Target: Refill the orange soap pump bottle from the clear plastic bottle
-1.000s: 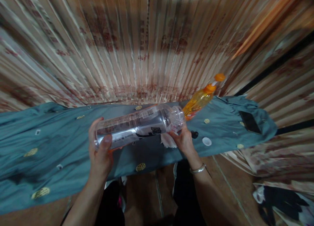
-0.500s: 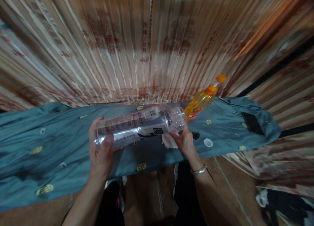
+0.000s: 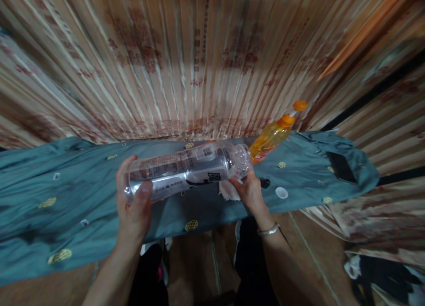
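A large clear plastic bottle (image 3: 179,171) with black print lies sideways between my hands, above the cloth-covered surface. My left hand (image 3: 134,204) grips its base, thumb on the near side. At the other end my right hand (image 3: 249,186) has its fingers around the neck, partly hidden by it; no cap shows on the mouth. Just behind the neck stands a pump bottle (image 3: 270,140) of yellow-orange liquid with an orange top. Below the neck, a white tissue (image 3: 229,191) lies partly covered by my right hand. Beside that hand is a small black object (image 3: 264,183).
A small white round lid or cap (image 3: 281,192) lies right of my right hand. Farther right is a black phone (image 3: 341,166). The teal patterned cloth (image 3: 83,182) covers the narrow surface, and a pleated curtain (image 3: 179,75) hangs behind it. Dark items lie on the floor at lower right.
My left hand and the bottle's base have shifted very slightly left. My right hand stays at the neck, and the other things look the same.
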A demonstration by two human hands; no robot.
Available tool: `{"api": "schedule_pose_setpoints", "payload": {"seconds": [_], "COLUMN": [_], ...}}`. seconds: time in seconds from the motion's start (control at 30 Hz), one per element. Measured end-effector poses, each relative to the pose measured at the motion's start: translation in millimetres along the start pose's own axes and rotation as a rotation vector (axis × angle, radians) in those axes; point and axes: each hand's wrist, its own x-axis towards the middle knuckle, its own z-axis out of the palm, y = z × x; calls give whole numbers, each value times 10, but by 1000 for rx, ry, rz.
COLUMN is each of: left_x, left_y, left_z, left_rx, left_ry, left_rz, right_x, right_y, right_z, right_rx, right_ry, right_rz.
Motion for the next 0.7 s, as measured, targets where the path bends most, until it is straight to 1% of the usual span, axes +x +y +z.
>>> {"api": "schedule_pose_setpoints", "payload": {"seconds": [0.07, 0.13, 0.23, 0.4, 0.57, 0.7], "left_x": [6, 16, 30, 43, 42, 37], "left_y": [72, 139, 202, 224, 242, 229], "left_z": [43, 78, 105, 118, 128, 124], "left_rx": [-117, -150, -145, -154, -150, -146], "left_ry": [73, 109, 135, 171, 166, 147], "left_rz": [-113, -157, -173, -189, -184, -152], "right_x": [-1, 1, 3, -1, -2, -1], "right_y": [-10, -19, -25, -23, -33, -45], "right_z": [-4, -10, -15, -4, -2, -8], "right_rx": [1, 0, -6, -34, -52, -56], "right_ry": [1, -2, -14, -14, -17, -18], "right_rz": [-6, -5, 4, 14, 15, 23]}}
